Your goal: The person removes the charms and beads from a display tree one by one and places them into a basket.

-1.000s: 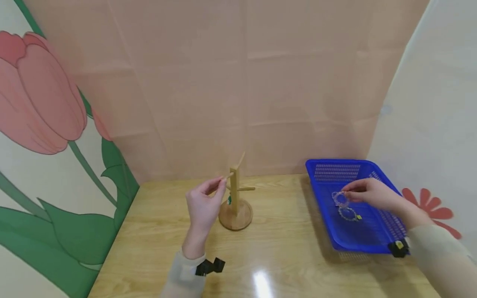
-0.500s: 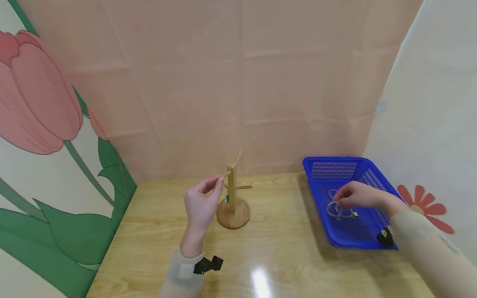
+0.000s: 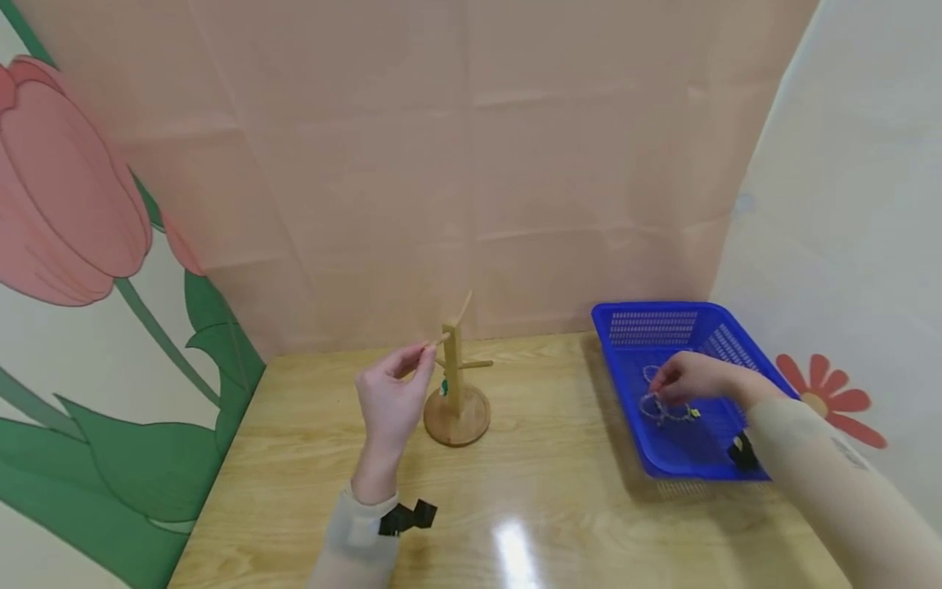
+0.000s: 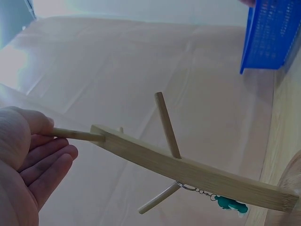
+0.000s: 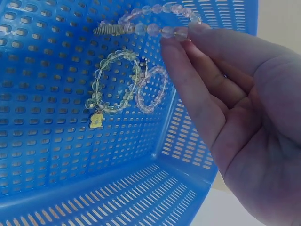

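My left hand (image 3: 393, 401) pinches the end of an upper peg (image 4: 77, 135) on a wooden display stand (image 3: 454, 376) with a round base. From a lower peg of that stand hangs a keychain (image 4: 230, 204) with a teal figure. Over at the right, my right hand (image 3: 695, 380) reaches into a blue basket (image 3: 651, 470). Its thumb and fingertips pinch a bracelet of pale pink and blue beads (image 5: 153, 30). Below that, a yellow-green beaded bracelet (image 5: 110, 108) with a yellow charm lies beside a pink beaded bracelet (image 5: 141, 101), seemingly touching it.
The stand and basket rest on a light wooden table (image 3: 545, 442), with bare tabletop between them. A pink cloth backdrop (image 3: 368, 204) rises behind. Side panels carry a tulip picture (image 3: 74, 188) at the left and a red flower (image 3: 832, 393) at the right.
The right hand has moved slightly left and toward the basket's front, with the bracelet at its fingertips. The left hand keeps its hold on the peg. The head view has shifted a little.
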Demonstrator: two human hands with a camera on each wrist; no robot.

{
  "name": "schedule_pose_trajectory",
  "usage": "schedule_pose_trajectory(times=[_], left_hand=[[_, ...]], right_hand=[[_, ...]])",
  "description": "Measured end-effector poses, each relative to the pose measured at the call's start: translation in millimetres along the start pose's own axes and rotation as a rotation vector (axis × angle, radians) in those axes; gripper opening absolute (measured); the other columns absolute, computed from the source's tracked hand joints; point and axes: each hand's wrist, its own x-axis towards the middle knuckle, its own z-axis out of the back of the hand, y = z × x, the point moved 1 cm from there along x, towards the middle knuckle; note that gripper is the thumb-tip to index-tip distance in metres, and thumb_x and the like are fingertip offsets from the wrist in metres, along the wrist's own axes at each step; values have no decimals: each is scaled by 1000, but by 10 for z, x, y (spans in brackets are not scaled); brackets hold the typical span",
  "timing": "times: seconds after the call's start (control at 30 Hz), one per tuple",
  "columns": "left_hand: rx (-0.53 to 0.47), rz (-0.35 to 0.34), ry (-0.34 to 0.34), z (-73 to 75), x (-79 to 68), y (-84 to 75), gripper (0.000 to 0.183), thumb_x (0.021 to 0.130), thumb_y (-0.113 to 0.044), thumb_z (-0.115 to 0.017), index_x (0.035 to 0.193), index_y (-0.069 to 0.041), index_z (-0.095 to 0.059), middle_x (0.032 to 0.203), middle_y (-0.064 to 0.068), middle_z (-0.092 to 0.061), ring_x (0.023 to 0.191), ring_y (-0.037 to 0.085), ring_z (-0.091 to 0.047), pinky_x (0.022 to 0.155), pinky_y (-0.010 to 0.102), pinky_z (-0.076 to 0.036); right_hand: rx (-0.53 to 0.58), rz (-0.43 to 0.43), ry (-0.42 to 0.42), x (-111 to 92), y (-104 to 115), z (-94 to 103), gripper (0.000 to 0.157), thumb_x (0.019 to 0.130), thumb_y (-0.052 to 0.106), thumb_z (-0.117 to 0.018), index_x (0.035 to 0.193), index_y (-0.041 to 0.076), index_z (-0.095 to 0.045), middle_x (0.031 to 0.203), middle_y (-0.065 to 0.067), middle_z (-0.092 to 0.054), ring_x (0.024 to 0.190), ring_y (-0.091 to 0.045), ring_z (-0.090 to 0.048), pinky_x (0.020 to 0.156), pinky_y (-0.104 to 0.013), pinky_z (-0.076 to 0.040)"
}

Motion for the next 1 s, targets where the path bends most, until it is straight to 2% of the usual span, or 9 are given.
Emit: schedule_pose_trajectory(times=[0.13,0.27,0.5,0.6,0.77,1.0], left_hand=[[15,3,-15,15,4,9,8,90,0,-86,98,3,-83,92,13,-81,79,29,-80,74,27,-65],[14,8,-13,35,-1,18,8,92,-2,-85,99,0,-84,92,11,-81,80,26,-80,74,28,-65],[-8,8,-2,39,2,31,8,94,-6,-84,100,0,-84,93,10,-81,81,23,-80,74,30,-66],[-6,13,1,38,12,24,8,94,-6,-84,100,0,-84,94,10,-81,82,23,-80,74,28,-65],[-14,9,-1,25,19,14,7,94,-5,-84,99,0,-84,93,11,-81,81,24,-80,74,26,-65],[-29,7,8,3,11,-8,8,94,-5,-84,100,0,-84,93,11,-81,81,25,-80,74,26,-65]], right_hand=[[-28,-13,-18,41,22,11,19,100,6,-72,113,-8,-73,102,-12,-76,92,-24,-73,82,-41,-66],[-36,2,-20,73,36,7,19,97,3,-74,112,-9,-73,100,-11,-76,90,-24,-72,79,-39,-66],[-127,34,-54,124,53,6,17,97,6,-74,109,-5,-76,93,-5,-76,81,-19,-69,70,-32,-62],[-133,25,-67,147,71,7,15,98,6,-74,108,-5,-76,93,-7,-76,81,-19,-70,71,-34,-64],[-96,27,-35,166,101,4,14,98,3,-72,108,-6,-75,98,-13,-77,85,-21,-72,76,-39,-66],[20,31,47,168,62,-19,17,100,1,-70,112,-10,-72,105,-18,-76,94,-28,-74,84,-45,-66]])
